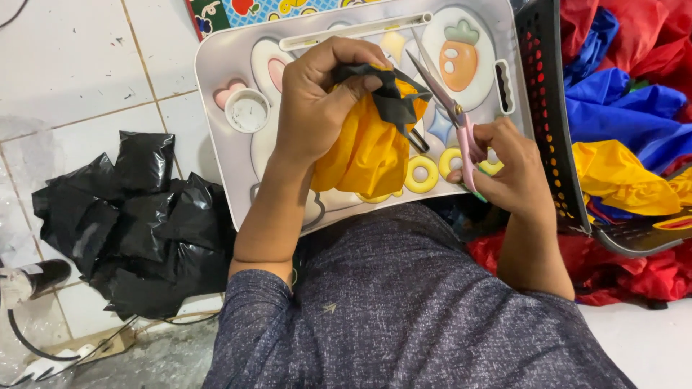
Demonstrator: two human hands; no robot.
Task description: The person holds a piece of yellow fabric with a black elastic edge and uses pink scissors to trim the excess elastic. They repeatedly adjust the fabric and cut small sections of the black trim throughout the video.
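My left hand (321,97) grips a bunch of yellow fabric (367,148) with a strip of black fabric (393,97) folded over its top, held above a grey lap tray (216,68). My right hand (508,169) holds pink-handled scissors (450,108); their blades point up and left, with the tips just beside the black strip. Both hands hover over the tray, which has a rabbit and carrot picture on it.
A small white round cap (247,110) sits in the tray's left recess. Crumpled black plastic (137,223) lies on the tiled floor to the left. A dark basket (555,122) at the right holds blue, red and yellow fabric (620,176). Cables lie at the lower left.
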